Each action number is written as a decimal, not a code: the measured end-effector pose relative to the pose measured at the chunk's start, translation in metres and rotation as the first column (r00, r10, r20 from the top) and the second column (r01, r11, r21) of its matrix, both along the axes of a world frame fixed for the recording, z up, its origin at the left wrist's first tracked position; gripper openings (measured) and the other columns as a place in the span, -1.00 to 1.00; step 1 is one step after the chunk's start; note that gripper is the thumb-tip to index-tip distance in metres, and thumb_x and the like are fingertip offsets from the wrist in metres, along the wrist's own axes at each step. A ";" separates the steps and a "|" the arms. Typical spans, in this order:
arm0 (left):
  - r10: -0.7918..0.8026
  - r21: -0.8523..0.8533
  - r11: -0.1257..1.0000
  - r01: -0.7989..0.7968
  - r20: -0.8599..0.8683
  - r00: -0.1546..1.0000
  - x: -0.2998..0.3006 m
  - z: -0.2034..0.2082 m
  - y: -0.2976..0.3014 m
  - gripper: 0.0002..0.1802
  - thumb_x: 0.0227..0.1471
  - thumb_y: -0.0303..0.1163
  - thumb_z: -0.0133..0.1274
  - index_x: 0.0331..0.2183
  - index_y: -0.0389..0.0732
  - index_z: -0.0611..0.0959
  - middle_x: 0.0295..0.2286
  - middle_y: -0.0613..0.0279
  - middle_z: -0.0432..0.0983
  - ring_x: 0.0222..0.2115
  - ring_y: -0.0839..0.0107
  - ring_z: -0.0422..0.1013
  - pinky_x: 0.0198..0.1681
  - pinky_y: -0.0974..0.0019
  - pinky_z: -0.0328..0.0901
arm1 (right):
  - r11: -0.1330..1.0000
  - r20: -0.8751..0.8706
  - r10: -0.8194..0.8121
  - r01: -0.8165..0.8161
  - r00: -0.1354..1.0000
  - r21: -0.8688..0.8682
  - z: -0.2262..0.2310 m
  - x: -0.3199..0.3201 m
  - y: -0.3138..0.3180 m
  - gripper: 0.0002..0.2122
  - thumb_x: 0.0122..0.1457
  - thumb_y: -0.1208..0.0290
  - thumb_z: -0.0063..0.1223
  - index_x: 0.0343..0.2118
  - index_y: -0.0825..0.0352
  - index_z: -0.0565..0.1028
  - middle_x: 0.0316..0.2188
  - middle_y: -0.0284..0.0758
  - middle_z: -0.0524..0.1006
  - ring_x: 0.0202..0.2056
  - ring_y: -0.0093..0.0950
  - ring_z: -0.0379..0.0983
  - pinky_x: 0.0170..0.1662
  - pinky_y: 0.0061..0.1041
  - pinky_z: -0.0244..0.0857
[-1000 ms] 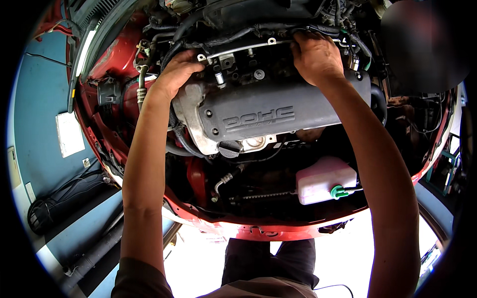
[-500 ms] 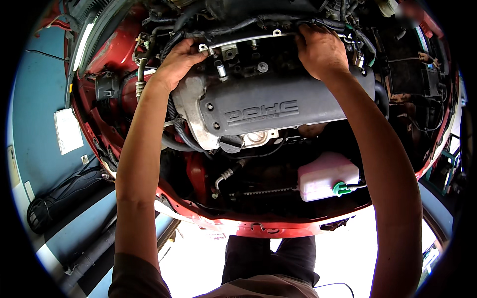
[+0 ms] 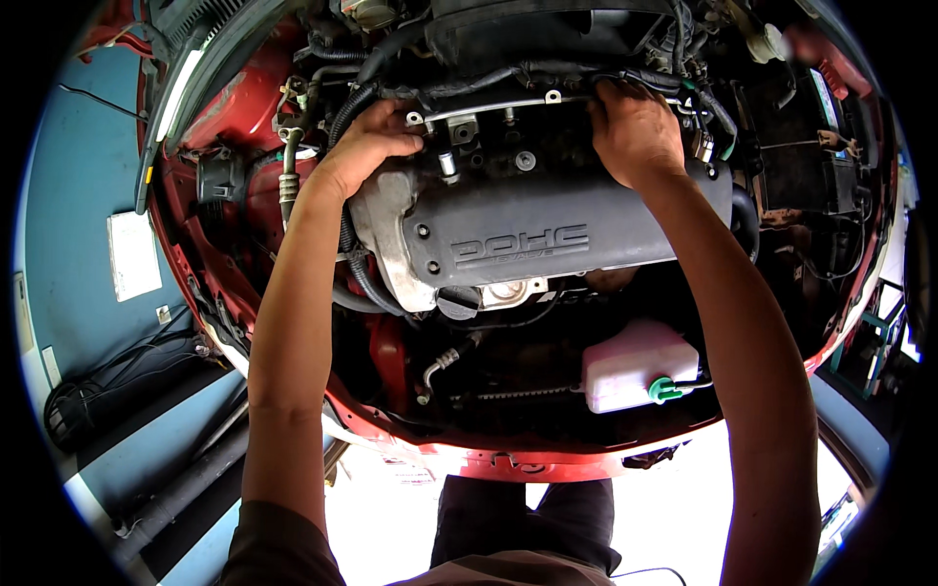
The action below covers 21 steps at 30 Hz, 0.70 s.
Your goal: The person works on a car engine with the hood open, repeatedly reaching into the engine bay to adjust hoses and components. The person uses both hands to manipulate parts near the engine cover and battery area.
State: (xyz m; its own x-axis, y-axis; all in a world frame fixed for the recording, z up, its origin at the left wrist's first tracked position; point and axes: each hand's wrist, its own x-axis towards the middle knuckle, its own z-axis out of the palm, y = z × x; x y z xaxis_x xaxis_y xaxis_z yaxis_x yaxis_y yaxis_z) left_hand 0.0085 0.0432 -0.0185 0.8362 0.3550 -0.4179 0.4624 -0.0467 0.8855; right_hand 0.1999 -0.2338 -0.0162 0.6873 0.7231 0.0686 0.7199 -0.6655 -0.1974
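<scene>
A thin silver metal rail (image 3: 489, 107) with eyelet tabs lies along the far side of the engine, behind the dark grey valve cover (image 3: 576, 215). My left hand (image 3: 373, 148) is closed at the rail's left end, thumb on the near side and fingers reaching behind. At the other end, my right hand (image 3: 637, 135) curls over the rail; its fingertips are hidden. Between my hands, a shiny metal cylinder (image 3: 447, 164) stands upright near the cover's back edge. A black wiring harness (image 3: 489, 76) runs just beyond the rail.
A whitish-pink fluid tank (image 3: 640, 366) with a green cap sits at the front right of the red car's bay. The black oil filler cap (image 3: 457, 303) is at the engine's near left. A battery (image 3: 796, 146) stands to the right, and black hoses (image 3: 366, 278) run down the left.
The view has shifted slightly, so the engine appears lower. My left thumb has moved off the rail's eyelet toward its near side. The right hand stays at the rail's right end.
</scene>
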 end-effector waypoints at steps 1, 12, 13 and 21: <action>-0.024 -0.002 1.000 0.024 0.004 1.000 0.000 0.000 0.000 -0.35 -0.03 -0.51 0.23 0.13 -0.29 0.43 -0.07 0.15 0.53 -0.01 0.34 0.41 0.15 0.30 0.23 | 1.000 -0.003 0.004 -0.004 1.000 -0.006 -0.001 0.001 0.000 -0.78 0.28 0.31 -0.11 -0.16 0.28 0.51 -0.16 -0.24 0.59 -0.01 -0.27 0.45 0.12 -0.26 0.27; -0.149 0.382 0.908 0.174 -0.094 0.984 -0.001 -0.015 0.013 -0.57 0.08 -0.36 0.26 -0.03 -0.32 0.60 -0.14 0.13 0.61 -0.14 0.42 0.49 -0.02 0.32 0.35 | 0.991 0.047 0.022 -0.028 0.999 0.130 -0.005 0.003 -0.002 -0.79 0.16 0.39 -0.02 -0.17 0.28 0.54 -0.17 -0.24 0.58 -0.02 -0.28 0.46 0.10 -0.29 0.27; -0.144 0.457 0.863 0.215 -0.184 0.972 0.007 -0.004 0.001 -0.67 0.10 -0.31 0.24 -0.13 -0.30 0.67 -0.27 0.17 0.65 -0.27 0.45 0.49 -0.11 0.33 0.35 | 0.992 0.041 0.011 -0.016 0.999 0.125 -0.007 0.004 -0.004 -0.78 0.15 0.41 -0.02 -0.17 0.28 0.54 -0.18 -0.24 0.58 -0.02 -0.28 0.47 0.10 -0.30 0.27; -0.132 0.203 0.967 0.153 -0.112 0.985 0.002 -0.011 0.002 -0.80 0.14 -0.43 0.21 -0.17 -0.25 0.74 -0.37 0.51 0.63 -0.33 0.72 0.38 -0.16 0.52 0.33 | 0.999 0.035 0.024 -0.026 0.999 0.047 0.000 0.002 -0.002 -0.71 0.14 0.31 0.01 -0.11 0.31 0.53 -0.13 -0.23 0.56 0.00 -0.31 0.43 0.14 -0.32 0.22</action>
